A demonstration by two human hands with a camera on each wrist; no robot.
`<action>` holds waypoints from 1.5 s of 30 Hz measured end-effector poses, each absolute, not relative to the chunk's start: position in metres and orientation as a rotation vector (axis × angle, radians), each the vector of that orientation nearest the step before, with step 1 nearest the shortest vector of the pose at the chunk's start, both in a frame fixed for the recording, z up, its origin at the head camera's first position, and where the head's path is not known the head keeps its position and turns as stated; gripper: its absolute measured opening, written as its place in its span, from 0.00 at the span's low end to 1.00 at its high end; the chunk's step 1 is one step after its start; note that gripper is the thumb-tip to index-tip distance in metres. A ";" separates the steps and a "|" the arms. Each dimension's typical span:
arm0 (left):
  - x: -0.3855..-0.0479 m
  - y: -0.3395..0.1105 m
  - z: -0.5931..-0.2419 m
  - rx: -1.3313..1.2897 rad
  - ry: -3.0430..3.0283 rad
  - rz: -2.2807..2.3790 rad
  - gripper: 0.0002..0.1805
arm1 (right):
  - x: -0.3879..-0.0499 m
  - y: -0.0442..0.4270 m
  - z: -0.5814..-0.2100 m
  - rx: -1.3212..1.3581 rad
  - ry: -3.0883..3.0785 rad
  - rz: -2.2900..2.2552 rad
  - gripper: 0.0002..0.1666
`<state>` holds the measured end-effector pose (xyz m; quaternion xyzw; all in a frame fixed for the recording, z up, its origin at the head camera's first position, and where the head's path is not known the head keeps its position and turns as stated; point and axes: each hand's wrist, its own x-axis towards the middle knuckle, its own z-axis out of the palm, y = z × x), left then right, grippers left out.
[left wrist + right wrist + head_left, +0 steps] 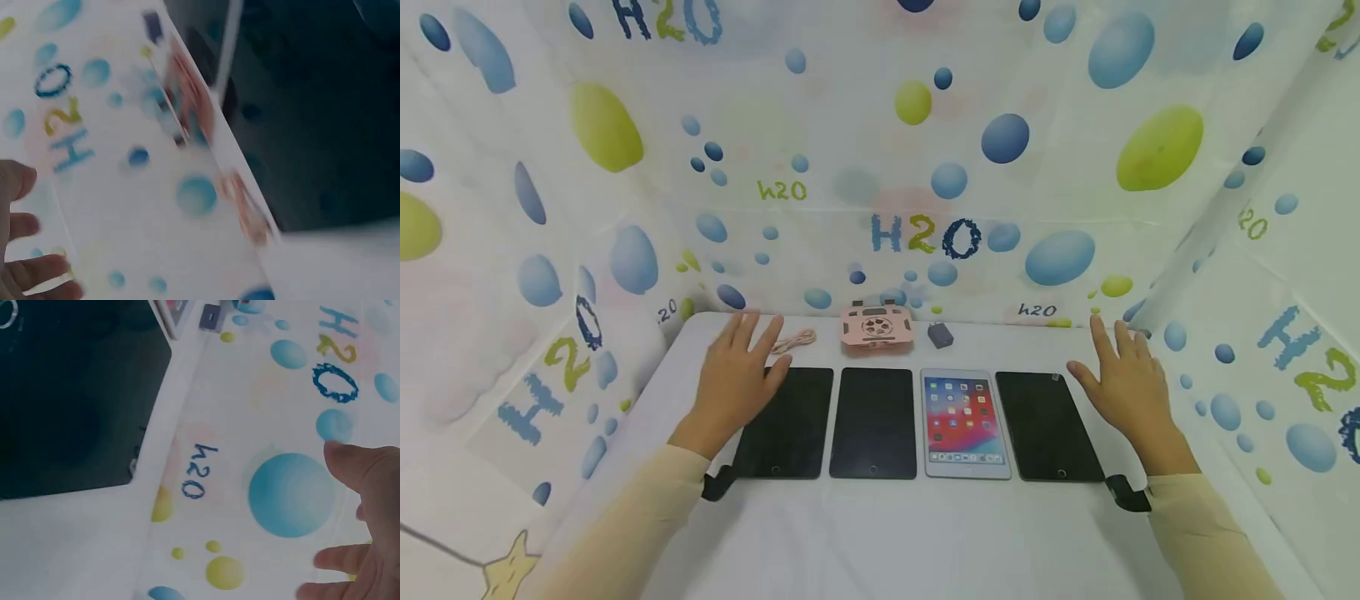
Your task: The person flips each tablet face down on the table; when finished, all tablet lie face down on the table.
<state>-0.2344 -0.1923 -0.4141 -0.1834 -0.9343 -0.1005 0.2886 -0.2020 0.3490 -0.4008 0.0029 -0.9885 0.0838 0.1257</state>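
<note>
In the head view my left hand (735,379) is spread with its fingers apart, over the upper left corner of the leftmost dark tablet (790,425). My right hand (1127,387) is spread beside the rightmost dark tablet (1048,425), and holds nothing. Between these lie another dark tablet (873,425) and a white-framed tablet (966,425) whose screen is lit with app icons. Both wrist views show the fingers of the left hand (28,262) and of the right hand (369,512) holding nothing.
Behind the tablets stand a pink box-shaped device (877,326), a coiled pinkish cable (793,341) and a small dark power adapter (940,335). A patterned sheet (850,167) with bubbles and H2O lettering surrounds the white table (925,542) at the back and sides.
</note>
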 end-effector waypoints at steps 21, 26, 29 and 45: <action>-0.199 0.025 -0.449 -0.211 -2.605 -2.721 0.26 | -0.150 0.376 -0.467 -0.281 -3.022 1.295 0.49; -0.194 0.077 -0.461 -0.111 -2.500 -2.884 0.26 | -0.142 0.377 -0.472 -0.258 -3.019 1.398 0.48; -0.190 0.098 -0.464 -0.083 -2.502 -2.907 0.28 | -0.139 0.378 -0.474 -0.259 -2.998 1.443 0.48; -0.188 0.140 -0.460 0.068 -2.629 -2.654 0.28 | -0.135 0.381 -0.473 -0.349 -2.876 1.681 0.45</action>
